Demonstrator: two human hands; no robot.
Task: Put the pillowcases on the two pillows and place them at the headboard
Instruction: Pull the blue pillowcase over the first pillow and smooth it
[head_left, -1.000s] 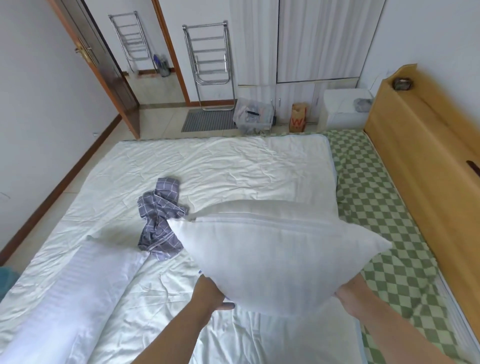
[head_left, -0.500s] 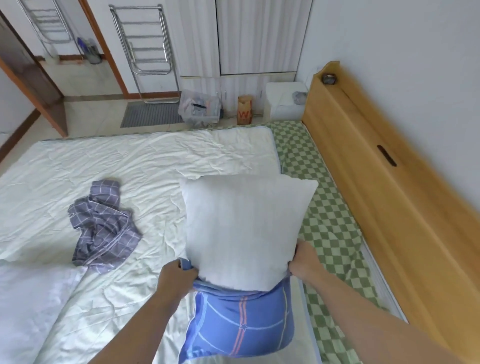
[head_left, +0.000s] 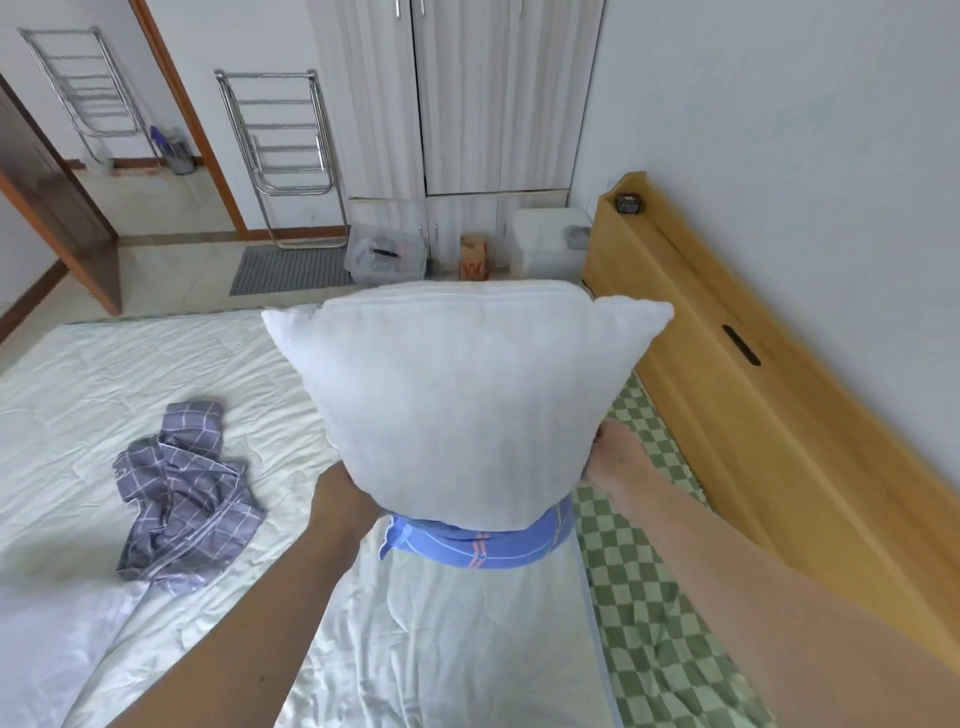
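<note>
Currently a white pillow (head_left: 467, 395) is held upright above the bed (head_left: 130, 364), mid-scene, gripped at its lower left side by the left hand (head_left: 345, 499) and at its lower right side by the right hand (head_left: 615, 457); fingers are mostly hidden behind the pillow. A blue pillowcase (head_left: 478, 545) is bunched around the pillow's bottom end only. A grey checked pillowcase (head_left: 176, 493) is crumpled on the white sheet to the left. A second white pillow (head_left: 47, 649) is seen near left. The wooden headboard (head_left: 753, 395) runs along the right.
</note>
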